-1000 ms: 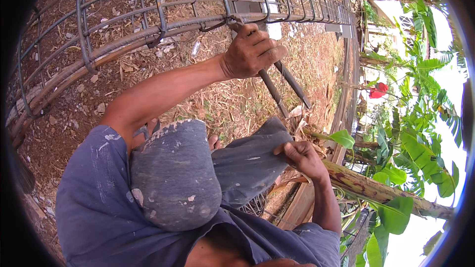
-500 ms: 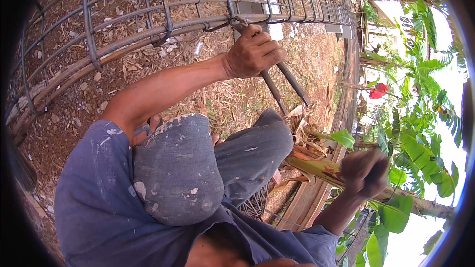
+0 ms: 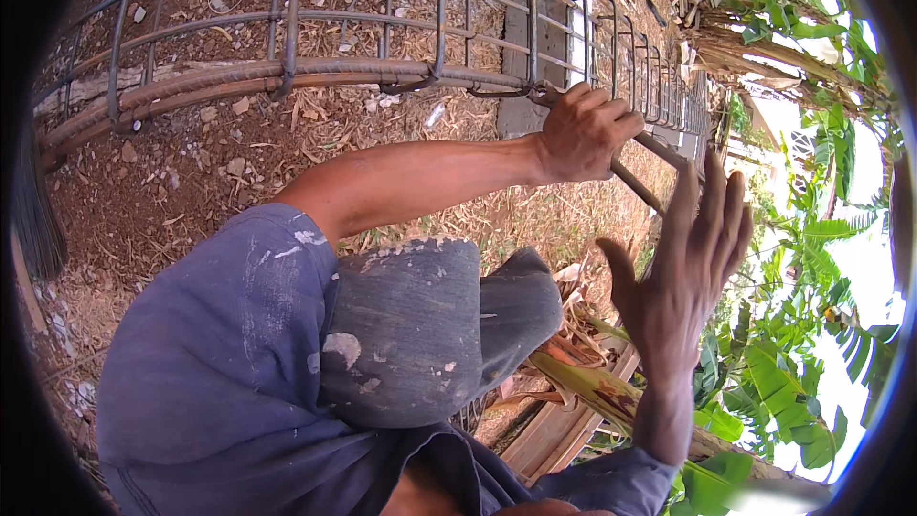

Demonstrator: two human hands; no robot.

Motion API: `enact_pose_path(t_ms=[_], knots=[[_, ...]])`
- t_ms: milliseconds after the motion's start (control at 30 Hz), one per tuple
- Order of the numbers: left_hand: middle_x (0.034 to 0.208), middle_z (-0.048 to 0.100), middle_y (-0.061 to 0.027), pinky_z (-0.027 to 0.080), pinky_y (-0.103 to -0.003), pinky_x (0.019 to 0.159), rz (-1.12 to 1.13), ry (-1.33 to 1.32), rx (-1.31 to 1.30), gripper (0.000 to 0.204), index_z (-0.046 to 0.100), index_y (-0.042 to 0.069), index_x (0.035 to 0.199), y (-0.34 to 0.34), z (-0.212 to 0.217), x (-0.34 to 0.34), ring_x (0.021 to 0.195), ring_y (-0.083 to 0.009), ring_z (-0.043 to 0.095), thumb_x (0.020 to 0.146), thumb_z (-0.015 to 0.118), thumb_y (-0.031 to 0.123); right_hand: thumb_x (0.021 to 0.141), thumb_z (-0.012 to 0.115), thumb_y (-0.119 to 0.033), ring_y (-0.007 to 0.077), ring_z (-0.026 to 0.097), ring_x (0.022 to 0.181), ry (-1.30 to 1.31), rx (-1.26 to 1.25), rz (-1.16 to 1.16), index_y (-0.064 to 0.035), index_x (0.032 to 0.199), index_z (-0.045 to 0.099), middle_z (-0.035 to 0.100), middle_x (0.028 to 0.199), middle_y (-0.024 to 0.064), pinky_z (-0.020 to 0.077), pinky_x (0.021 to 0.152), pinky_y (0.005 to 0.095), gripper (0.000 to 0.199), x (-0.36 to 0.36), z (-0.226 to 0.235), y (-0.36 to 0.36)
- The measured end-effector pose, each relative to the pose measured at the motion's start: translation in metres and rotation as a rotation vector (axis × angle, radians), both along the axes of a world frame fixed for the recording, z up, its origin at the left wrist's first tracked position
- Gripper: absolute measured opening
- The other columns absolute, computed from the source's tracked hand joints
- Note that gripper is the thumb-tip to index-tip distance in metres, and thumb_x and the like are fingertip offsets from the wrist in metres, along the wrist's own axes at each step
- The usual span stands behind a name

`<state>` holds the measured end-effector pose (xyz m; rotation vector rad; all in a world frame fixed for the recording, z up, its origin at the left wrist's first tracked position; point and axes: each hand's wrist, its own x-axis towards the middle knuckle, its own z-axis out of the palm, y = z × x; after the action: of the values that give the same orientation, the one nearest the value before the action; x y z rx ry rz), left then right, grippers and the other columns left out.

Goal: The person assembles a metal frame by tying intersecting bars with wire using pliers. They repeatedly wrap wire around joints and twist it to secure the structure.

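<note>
Rust-brown and grey steel makes up the cage, a long run of thick bars crossed by hoops over ground strewn with leaf litter. Metal pincers sit at the cage's bar on the person's side, their head right beside a hoop's corner and their handles slanting away from it. The left hand has its fingers curled round the handles, near the cage. The right hand is farther from the cage, raised by the handle ends with its fingers spread and nothing in them; whether they touch the handles I cannot tell.

What could go wrong looks mostly like a slip. The pincers' bite is too small to make out; if it is poor, a hard pull or twist could jerk the head loose and knock the left knuckles against the cage. Both hands are bare, so any sharp end on the cage could scratch them. The right fingers could be pinched if the handles swing together suddenly. The knee near the cage could catch a dropped tool.

No brand, label or writing can be read on the pincers, the cage, the grey block at the cage or the pale-spotted clothes.
</note>
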<state>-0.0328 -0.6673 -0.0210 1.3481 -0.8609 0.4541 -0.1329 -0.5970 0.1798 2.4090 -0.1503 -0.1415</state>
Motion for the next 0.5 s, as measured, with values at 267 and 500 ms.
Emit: enact_pose_path(t_ms=[267, 500], knots=[[0.079, 0.064, -0.013, 0.05, -0.04, 0.065, 0.011, 0.324, 0.055, 0.024, 0.06, 0.001, 0.088, -0.021, 0.018, 0.008, 0.071, -0.0277, 0.066, 0.067, 0.071, 0.003, 0.084, 0.057, -0.007, 0.0191, 0.052, 0.083, 0.286, -0.319, 0.412, -0.0112, 0.124, 0.053, 0.053, 0.088, 0.0031, 0.0381, 0.07, 0.0363, 0.04, 0.088, -0.002, -0.134], [0.079, 0.065, -0.0168, 0.052, -0.043, 0.064, 0.012, 0.608, 0.0, 0.026, 0.057, -0.002, 0.089, -0.023, 0.034, 0.04, 0.07, -0.0305, 0.067, 0.066, 0.069, -0.002, 0.079, 0.068, -0.03, 0.0192, 0.055, 0.093, 0.512, -0.179, 0.657, -0.0161, 0.118, 0.056, 0.055, 0.091, 0.0014, 0.0433, 0.084, 0.0352, 0.043, 0.18, 0.009, -0.163]])
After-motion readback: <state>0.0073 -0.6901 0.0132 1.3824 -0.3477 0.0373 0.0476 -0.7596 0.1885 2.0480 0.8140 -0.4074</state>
